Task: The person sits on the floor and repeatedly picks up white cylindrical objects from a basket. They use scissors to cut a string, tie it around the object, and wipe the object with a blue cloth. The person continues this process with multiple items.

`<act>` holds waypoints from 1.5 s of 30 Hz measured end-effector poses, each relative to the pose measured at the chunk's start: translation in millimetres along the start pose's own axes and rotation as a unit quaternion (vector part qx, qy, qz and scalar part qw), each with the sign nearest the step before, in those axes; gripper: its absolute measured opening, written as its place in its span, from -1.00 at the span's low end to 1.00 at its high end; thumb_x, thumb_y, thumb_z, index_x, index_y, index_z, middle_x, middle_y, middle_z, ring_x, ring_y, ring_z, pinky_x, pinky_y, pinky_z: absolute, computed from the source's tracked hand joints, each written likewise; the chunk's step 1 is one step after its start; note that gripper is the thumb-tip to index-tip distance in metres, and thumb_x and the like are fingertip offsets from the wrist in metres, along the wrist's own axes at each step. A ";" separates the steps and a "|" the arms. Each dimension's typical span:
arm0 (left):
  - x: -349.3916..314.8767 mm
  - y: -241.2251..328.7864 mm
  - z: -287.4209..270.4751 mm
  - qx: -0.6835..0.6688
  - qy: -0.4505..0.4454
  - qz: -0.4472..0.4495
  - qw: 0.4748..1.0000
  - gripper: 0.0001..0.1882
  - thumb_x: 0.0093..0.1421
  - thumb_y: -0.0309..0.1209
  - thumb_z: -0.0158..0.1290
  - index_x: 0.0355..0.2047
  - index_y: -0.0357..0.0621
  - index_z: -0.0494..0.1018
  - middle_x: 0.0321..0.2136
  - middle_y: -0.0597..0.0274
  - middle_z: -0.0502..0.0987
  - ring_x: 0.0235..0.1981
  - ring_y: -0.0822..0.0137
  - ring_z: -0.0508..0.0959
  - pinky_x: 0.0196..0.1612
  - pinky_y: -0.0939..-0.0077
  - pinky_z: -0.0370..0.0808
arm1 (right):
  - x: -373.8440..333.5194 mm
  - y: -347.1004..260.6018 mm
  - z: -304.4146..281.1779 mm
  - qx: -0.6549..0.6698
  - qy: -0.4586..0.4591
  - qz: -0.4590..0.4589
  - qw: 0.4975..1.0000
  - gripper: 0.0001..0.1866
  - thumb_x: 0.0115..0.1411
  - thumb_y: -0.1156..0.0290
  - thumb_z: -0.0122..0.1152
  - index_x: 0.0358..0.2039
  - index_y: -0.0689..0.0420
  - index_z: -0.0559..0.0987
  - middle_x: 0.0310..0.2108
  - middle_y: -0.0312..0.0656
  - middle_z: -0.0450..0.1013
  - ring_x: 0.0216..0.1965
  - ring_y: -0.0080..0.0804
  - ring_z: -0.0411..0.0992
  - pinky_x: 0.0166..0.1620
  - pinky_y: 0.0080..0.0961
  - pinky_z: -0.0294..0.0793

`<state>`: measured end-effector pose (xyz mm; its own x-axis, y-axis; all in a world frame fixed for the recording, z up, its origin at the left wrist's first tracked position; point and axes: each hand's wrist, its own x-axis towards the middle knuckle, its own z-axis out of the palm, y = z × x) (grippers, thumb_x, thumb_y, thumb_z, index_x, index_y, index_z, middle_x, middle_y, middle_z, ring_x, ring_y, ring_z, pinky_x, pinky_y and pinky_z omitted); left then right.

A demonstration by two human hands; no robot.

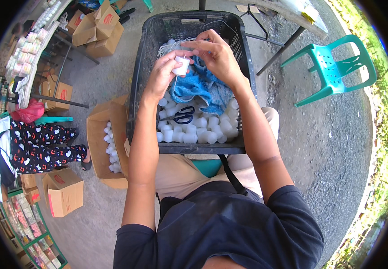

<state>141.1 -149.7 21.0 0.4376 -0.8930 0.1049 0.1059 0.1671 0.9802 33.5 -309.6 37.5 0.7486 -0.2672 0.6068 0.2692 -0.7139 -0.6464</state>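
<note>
Over the black crate (189, 150), left hand (160, 77) pinches a white cylinder (182, 67) above the blue cloth (205, 89), right hand (220, 57) curled by its top, can't tell whether gripping anything, loose white pieces (205, 136) below.

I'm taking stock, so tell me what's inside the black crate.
The black crate holds white pieces, dark-handled scissors, a blue cloth and white cord. What lies under the cloth and the top pieces is covered; the left hand and right hand also block some view.
</note>
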 end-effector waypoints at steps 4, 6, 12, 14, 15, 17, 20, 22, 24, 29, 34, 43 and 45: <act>-0.5 -8.6 -3.8 -0.003 0.025 -0.031 0.999 -0.61 0.27 -0.27 -0.17 -0.02 -0.28 0.38 -0.24 0.18 0.53 -0.34 0.47 0.51 -0.27 0.59 0.43 | -2.6 1.6 7.5 -0.037 -0.017 -0.012 0.999 -0.76 -0.04 0.56 0.31 -0.33 -0.03 0.68 -0.35 -0.26 0.42 -0.30 -0.26 0.47 -0.23 -0.39 0.48; -0.7 -6.8 3.2 -0.006 0.036 -0.030 0.999 -0.63 0.29 -0.25 -0.17 -0.04 -0.26 0.40 -0.27 0.23 0.52 -0.38 0.49 0.49 -0.32 0.60 0.41 | -3.6 0.3 8.4 -0.041 -0.011 -0.013 0.999 -0.79 -0.07 0.53 0.32 -0.38 -0.07 0.68 -0.35 -0.27 0.43 -0.26 -0.23 0.46 -0.22 -0.36 0.49; 0.7 -9.6 7.2 -0.096 0.103 -0.056 0.988 -0.64 0.30 -0.23 -0.17 -0.12 -0.27 0.42 -0.38 0.21 0.49 -0.50 0.44 0.44 -0.50 0.60 0.33 | -5.0 7.2 13.9 -0.013 -0.004 -0.008 1.000 -0.79 -0.03 0.52 0.28 -0.32 0.04 0.66 -0.36 -0.20 0.49 -0.28 -0.21 0.49 -0.25 -0.36 0.49; 4.6 -23.1 -2.2 -0.206 0.167 -0.086 0.960 -0.64 0.30 -0.21 -0.17 -0.16 -0.29 0.42 -0.41 0.18 0.48 -0.54 0.41 0.42 -0.57 0.59 0.28 | -12.7 19.5 20.0 0.005 -0.084 0.103 0.991 -0.82 0.07 0.46 0.26 -0.27 0.14 0.63 -0.39 -0.19 0.51 -0.33 -0.32 0.50 -0.26 -0.44 0.49; 5.9 -26.3 -5.8 -0.255 0.229 -0.066 0.937 -0.64 0.28 -0.20 -0.16 -0.25 -0.31 0.40 -0.45 0.11 0.46 -0.59 0.35 0.38 -0.63 0.58 0.23 | -15.1 23.4 22.9 0.014 -0.123 0.156 0.980 -0.82 0.12 0.42 0.25 -0.25 0.19 0.61 -0.40 -0.18 0.52 -0.36 -0.37 0.51 -0.27 -0.49 0.49; 7.0 -39.9 -30.0 -0.368 0.242 -0.006 0.898 -0.65 0.27 -0.18 -0.16 -0.25 -0.28 0.37 -0.45 0.10 0.45 -0.54 0.27 0.41 -0.57 0.50 0.29 | -22.2 24.4 38.0 0.093 -0.258 0.185 0.944 -0.79 0.19 0.35 0.20 -0.26 0.24 0.59 -0.43 -0.18 0.53 -0.40 -0.45 0.51 -0.31 -0.52 0.50; 10.4 -40.6 -33.5 -0.420 0.320 0.043 0.848 -0.64 0.29 -0.17 -0.16 -0.21 -0.26 0.36 -0.36 0.07 0.44 -0.39 0.19 0.44 -0.36 0.34 0.39 | -26.6 22.6 69.4 0.193 -0.321 0.200 0.905 -0.73 0.27 0.27 0.14 -0.31 0.27 0.57 -0.48 -0.21 0.53 -0.47 -0.54 0.49 -0.39 -0.57 0.50; 12.8 -37.7 -28.3 -0.416 0.348 0.063 0.838 -0.65 0.31 -0.17 -0.15 -0.18 -0.25 0.35 -0.28 0.07 0.43 -0.31 0.14 0.45 -0.21 0.25 0.40 | -29.3 20.7 76.0 0.248 -0.254 0.210 0.911 -0.73 0.28 0.29 0.10 -0.38 0.26 0.56 -0.51 -0.25 0.52 -0.49 -0.58 0.46 -0.41 -0.60 0.47; 11.4 -32.3 -22.7 -0.405 0.336 0.086 0.846 -0.66 0.31 -0.16 -0.11 -0.17 -0.22 0.36 -0.21 0.10 0.43 -0.24 0.12 0.45 -0.08 0.20 0.39 | -25.7 15.8 74.4 0.233 -0.214 0.188 0.930 -0.74 0.29 0.31 0.09 -0.40 0.26 0.55 -0.53 -0.27 0.51 -0.50 -0.59 0.45 -0.43 -0.61 0.46; 11.5 -25.5 -1.2 -0.328 0.245 0.073 0.910 -0.70 0.37 -0.21 -0.16 -0.06 -0.16 0.29 -0.07 0.07 0.37 0.02 -0.03 0.45 0.04 0.06 0.42 | -20.7 6.9 63.3 0.158 -0.117 0.190 0.962 -0.78 0.16 0.39 0.16 -0.47 0.33 0.56 -0.58 -0.08 0.53 -0.53 -0.39 0.52 -0.40 -0.42 0.46; 13.7 -34.1 0.1 -0.166 0.224 0.087 0.956 -0.75 0.38 -0.27 -0.17 -0.13 -0.20 0.34 -0.17 0.05 0.45 -0.17 0.18 0.52 -0.06 0.28 0.48 | -16.3 -0.9 54.1 0.127 -0.103 0.220 0.962 -0.81 0.07 0.43 0.27 -0.41 0.32 0.57 -0.52 -0.05 0.55 -0.48 -0.34 0.55 -0.36 -0.41 0.50; 12.5 -31.6 5.1 0.083 0.192 -0.021 0.978 -0.80 0.31 -0.26 -0.04 -0.31 -0.11 0.45 -0.43 0.33 0.53 -0.49 0.54 0.49 -0.41 0.68 0.38 | -6.1 7.3 19.3 -0.086 0.039 -0.059 0.994 -0.83 0.01 0.57 0.17 -0.34 0.11 0.60 -0.42 -0.14 0.48 -0.36 -0.13 0.47 -0.28 -0.28 0.47; 13.8 -31.0 7.2 0.071 0.176 -0.019 0.982 -0.81 0.31 -0.28 -0.05 -0.30 -0.12 0.45 -0.42 0.32 0.53 -0.49 0.54 0.49 -0.40 0.67 0.40 | -4.8 13.0 22.8 -0.065 0.033 -0.019 0.997 -0.89 0.02 0.55 0.18 -0.39 0.13 0.58 -0.43 -0.12 0.47 -0.34 -0.11 0.47 -0.27 -0.25 0.47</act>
<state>137.4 -170.2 -6.8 0.7202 -0.6932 0.0285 0.0133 0.0549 0.9984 47.2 -302.9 15.7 0.6971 -0.2766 0.6614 0.2127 -0.8012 -0.5593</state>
